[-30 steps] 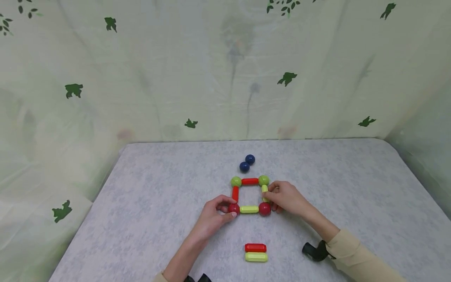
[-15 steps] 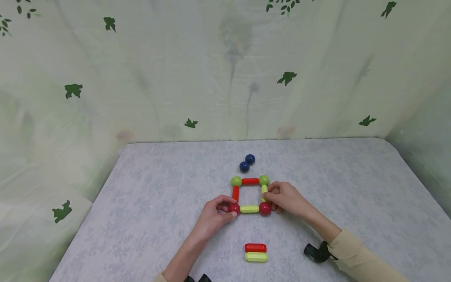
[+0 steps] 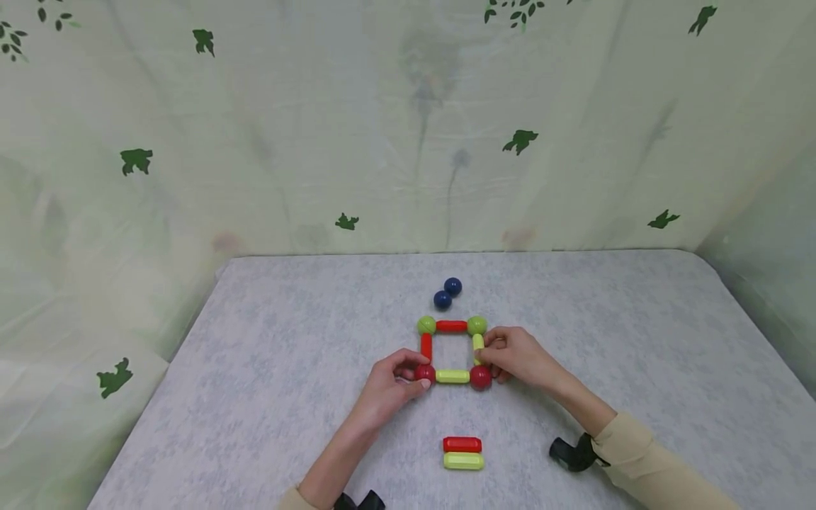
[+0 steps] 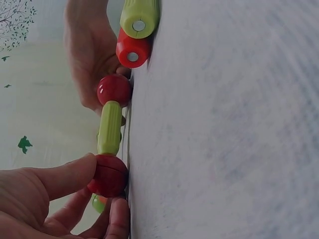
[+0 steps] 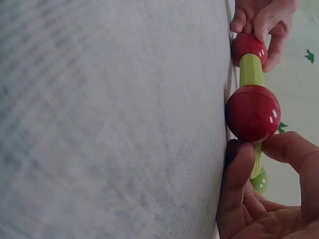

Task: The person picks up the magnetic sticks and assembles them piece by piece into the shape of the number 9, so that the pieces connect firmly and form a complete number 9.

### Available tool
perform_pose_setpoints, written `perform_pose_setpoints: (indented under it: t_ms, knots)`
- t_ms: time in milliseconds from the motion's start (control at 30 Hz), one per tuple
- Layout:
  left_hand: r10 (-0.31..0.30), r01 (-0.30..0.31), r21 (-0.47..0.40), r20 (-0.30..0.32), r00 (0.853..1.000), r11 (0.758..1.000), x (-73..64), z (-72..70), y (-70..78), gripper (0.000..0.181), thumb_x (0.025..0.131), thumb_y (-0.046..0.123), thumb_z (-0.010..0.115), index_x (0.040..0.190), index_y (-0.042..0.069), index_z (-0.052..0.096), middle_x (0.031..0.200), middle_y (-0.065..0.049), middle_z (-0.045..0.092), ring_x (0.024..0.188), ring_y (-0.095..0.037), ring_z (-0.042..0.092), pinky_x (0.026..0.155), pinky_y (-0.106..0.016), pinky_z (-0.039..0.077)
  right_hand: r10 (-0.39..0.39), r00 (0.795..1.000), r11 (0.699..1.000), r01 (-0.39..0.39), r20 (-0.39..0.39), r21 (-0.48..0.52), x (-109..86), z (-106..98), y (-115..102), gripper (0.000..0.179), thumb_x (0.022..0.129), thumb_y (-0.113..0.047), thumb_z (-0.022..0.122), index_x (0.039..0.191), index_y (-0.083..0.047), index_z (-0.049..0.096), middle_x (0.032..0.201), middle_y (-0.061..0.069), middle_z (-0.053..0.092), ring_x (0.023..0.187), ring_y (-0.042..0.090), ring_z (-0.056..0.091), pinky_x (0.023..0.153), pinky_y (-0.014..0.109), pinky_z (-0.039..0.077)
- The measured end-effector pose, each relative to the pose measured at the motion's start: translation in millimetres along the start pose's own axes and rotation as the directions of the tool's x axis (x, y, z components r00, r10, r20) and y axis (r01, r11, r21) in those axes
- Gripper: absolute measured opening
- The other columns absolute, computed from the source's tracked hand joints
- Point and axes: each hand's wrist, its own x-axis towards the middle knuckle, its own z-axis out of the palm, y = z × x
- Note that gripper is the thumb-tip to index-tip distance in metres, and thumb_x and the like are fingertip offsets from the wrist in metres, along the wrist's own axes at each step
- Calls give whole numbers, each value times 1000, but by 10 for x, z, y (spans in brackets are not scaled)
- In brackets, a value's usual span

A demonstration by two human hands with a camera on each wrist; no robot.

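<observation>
A square of magnetic building rods and balls lies on the table. Its front corners are red balls, the left one [image 3: 426, 373] and the right one [image 3: 481, 378], joined by a yellow-green rod [image 3: 452, 377]. Green balls [image 3: 426, 325] [image 3: 477, 325] mark the back corners, with a red rod [image 3: 452, 326] between them. Another red rod [image 3: 426, 345] makes the left side. My left hand [image 3: 385, 386] pinches the left red ball between thumb and fingers. My right hand [image 3: 519, 358] pinches the right-side yellow-green rod [image 3: 478, 342] close behind the right red ball, covering part of it.
Two dark blue balls [image 3: 443, 300] sit behind the square. Nearer to me, a loose red rod [image 3: 462, 445] and a loose yellow-green rod [image 3: 464, 461] lie side by side. A pale leaf-patterned curtain [image 3: 382, 127] hangs behind the table [image 3: 287, 319].
</observation>
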Motion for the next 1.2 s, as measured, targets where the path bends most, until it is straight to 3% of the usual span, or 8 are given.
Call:
perform_pose_setpoints:
  t_ms: [500, 700, 800, 1000, 1200]
  knots:
    - [1, -1, 0, 10, 1000, 1000, 4, 18, 10, 30, 86, 0, 71, 114, 8, 66, 107, -8, 60, 91, -23, 51, 70, -31, 49, 10, 1000, 1000, -11, -29, -17, -33, -6, 33, 36, 92, -19, 68, 118, 4, 59, 77, 3, 67, 63, 17, 59, 60, 31, 53]
    - [-10, 11, -12, 18, 1000, 1000, -3, 3, 1, 31, 86, 0, 71, 116, 7, 66, 107, -9, 60, 91, -23, 51, 70, -31, 48, -47, 987, 993, 31, -151, -111, -312, -46, 23, 30, 92, -20, 69, 118, -6, 62, 85, 1, 65, 72, 17, 59, 65, 30, 50]
    - [-15, 15, -12, 21, 1000, 1000, -6, -6, 8, 32, 86, 0, 71, 116, 7, 66, 108, -9, 60, 91, -23, 50, 70, -31, 48, -130, 979, 983, 107, -155, -150, -495, -41, 34, 25, 91, -14, 69, 115, -9, 64, 87, -1, 63, 76, 16, 58, 67, 28, 51]
    - [-11, 11, -10, 28, 1000, 1000, -6, -12, 24, 31, 85, 0, 72, 115, 7, 66, 108, -8, 60, 91, -23, 50, 72, -31, 47, -321, 947, 923, 319, 28, -217, -772, 4, 71, 24, 91, -7, 69, 114, -14, 66, 100, -4, 65, 84, 10, 58, 73, 26, 52]
    - [3, -3, -3, 23, 1000, 1000, 0, -16, 15, 29, 86, 2, 71, 114, 8, 66, 107, -8, 60, 91, -23, 50, 71, -30, 47, -361, 891, 895, 414, 275, -168, -847, 118, 55, 24, 92, -16, 69, 116, -19, 67, 108, -10, 64, 91, 8, 58, 78, 27, 51]
